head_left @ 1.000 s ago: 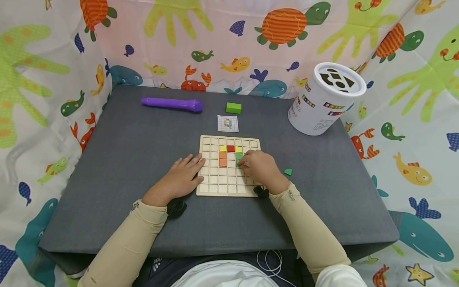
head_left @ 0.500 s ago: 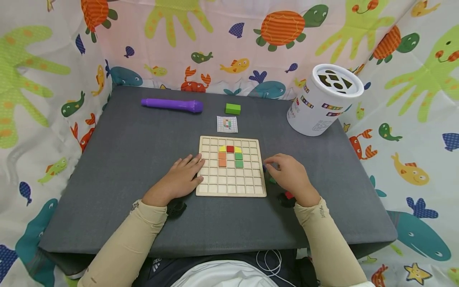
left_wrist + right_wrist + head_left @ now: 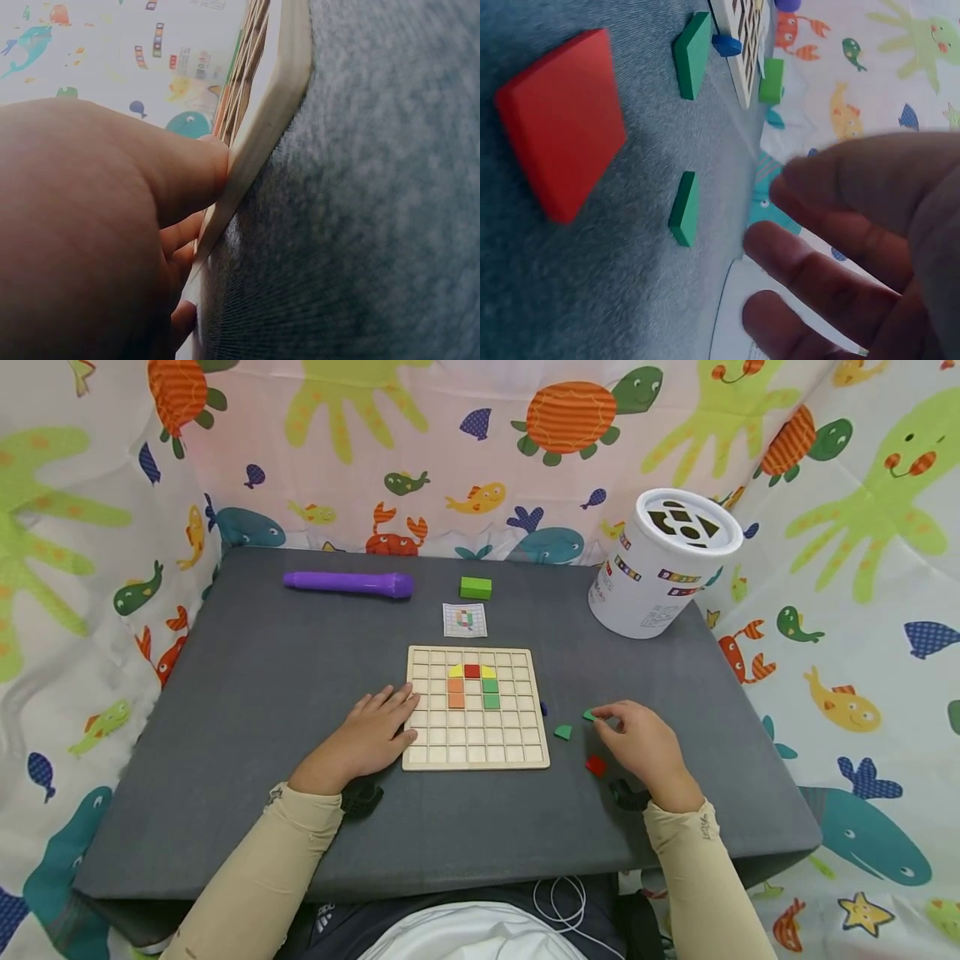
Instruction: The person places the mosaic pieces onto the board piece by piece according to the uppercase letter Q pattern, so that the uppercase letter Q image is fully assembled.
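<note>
A wooden grid board (image 3: 525, 752) lies on the table, with yellow, red (image 3: 472, 671), orange (image 3: 456, 700) and green square (image 3: 491, 702) pieces in its cells. My left hand (image 3: 365, 731) rests at the board's left edge, fingers extended; in the left wrist view its thumb (image 3: 191, 169) touches the rim. My right hand (image 3: 643, 745) hovers right of the board with loosely bent fingers, nothing held. By its fingertips lies a green piece (image 3: 685, 210). Another green piece (image 3: 563, 732), a red tile (image 3: 566, 124) and a small blue piece (image 3: 727, 46) at the board's edge lie nearby.
Behind the board lie a small card (image 3: 465, 620) with a coloured grid pattern, a green block (image 3: 476, 587) and a purple microphone-shaped stick (image 3: 348, 583). A white tub (image 3: 648, 585) with shape holes in its lid stands at the back right. Patterned cloth surrounds the table.
My right hand has left the green square on the board and moved right to the loose pieces, uncovering the red, blue and second green ones. My left hand stays at the board.
</note>
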Available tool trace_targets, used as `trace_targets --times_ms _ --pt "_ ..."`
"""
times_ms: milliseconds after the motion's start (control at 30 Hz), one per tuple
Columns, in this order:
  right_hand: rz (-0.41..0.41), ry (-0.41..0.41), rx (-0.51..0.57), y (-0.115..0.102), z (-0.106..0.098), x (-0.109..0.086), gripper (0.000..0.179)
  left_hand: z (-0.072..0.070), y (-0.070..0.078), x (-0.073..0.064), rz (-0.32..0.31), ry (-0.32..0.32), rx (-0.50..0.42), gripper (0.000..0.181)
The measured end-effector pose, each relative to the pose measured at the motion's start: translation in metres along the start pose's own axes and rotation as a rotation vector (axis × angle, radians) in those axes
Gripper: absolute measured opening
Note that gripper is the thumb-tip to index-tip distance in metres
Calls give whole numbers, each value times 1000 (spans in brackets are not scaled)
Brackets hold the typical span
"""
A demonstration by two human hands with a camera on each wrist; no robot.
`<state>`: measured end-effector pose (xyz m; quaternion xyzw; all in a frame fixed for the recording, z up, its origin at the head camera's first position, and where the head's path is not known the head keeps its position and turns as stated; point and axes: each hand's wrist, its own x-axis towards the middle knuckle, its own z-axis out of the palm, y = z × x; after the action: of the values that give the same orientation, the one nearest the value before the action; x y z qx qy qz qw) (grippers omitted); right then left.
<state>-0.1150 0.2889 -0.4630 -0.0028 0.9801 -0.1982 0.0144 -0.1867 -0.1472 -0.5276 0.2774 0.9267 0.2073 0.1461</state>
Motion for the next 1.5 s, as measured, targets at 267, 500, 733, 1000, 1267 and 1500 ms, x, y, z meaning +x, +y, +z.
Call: trace_targets --times_ms 267,500,733,1000,1267,1500 --pt "-6 -210 -75 1 1 -15 42 3 -3 1 -2 -8 -5 68" --pt "9 -220 -90 -1 6 -21 31 2 -4 2 4 -7 0 68" --pt "-153 -138 -58 -31 15 -7 16 2 -6 1 12 9 6 67" --pt "-323 -139 -111 -82 34 30 14 -3 1 -1 11 5 -3 68" --pt "-408 -180 -145 -118 56 60 12 -9 7 -5 -3 -2 5 67" --pt "-544 -138 -212 -133 73 72 9 -11 7 -6 -14 -5 10 68"
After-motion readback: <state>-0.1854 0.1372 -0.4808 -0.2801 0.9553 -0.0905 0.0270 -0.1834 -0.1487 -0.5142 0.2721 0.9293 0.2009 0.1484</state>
